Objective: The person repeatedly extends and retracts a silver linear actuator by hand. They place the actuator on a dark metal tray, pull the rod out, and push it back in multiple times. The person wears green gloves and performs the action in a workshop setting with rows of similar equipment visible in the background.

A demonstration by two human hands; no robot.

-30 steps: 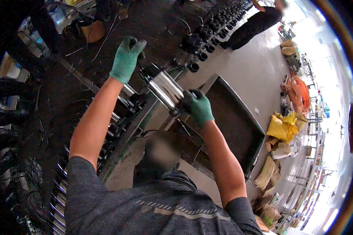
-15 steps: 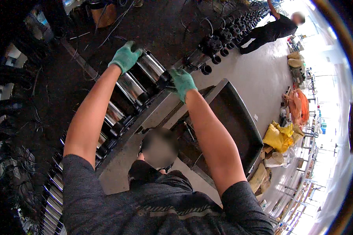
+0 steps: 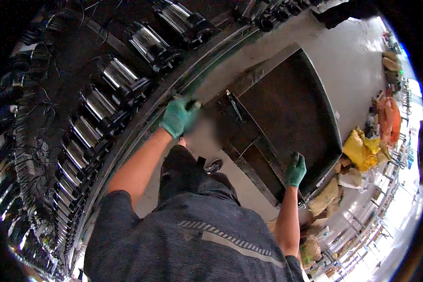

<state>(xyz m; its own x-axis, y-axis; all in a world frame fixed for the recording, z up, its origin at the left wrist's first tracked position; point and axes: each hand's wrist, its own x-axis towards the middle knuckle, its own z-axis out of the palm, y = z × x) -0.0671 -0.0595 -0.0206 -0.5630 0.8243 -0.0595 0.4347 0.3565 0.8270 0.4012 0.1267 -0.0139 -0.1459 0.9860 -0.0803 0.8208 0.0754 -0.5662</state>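
Observation:
My left hand (image 3: 175,118), in a green glove, is beside the edge of the dark bench (image 3: 143,110). Its thumb and fingers are apart, the tips dark and slightly blurred; no object shows between them. Over the near part of a black metal tray (image 3: 291,103), my right hand (image 3: 296,171) has its gloved fingers drawn together. Anything inside them is hidden. Shiny metal cylinders with black end caps line the bench, among them one cylinder (image 3: 148,42) and a farther one (image 3: 178,16); neither hand touches them. A slim dark tool (image 3: 234,105) lies on the tray's left section.
Black cables (image 3: 47,101) run along the bench behind the cylinders. On the floor at right are a yellow sack (image 3: 362,150), an orange bundle (image 3: 388,121) and tan sacks (image 3: 324,197). Part of a person in dark clothing (image 3: 345,13) shows at the far right.
Both hands have left the cylinder they were at. My left hand came back to the bench edge; my right hand moved right and nearer, over the tray. The view has shifted as well.

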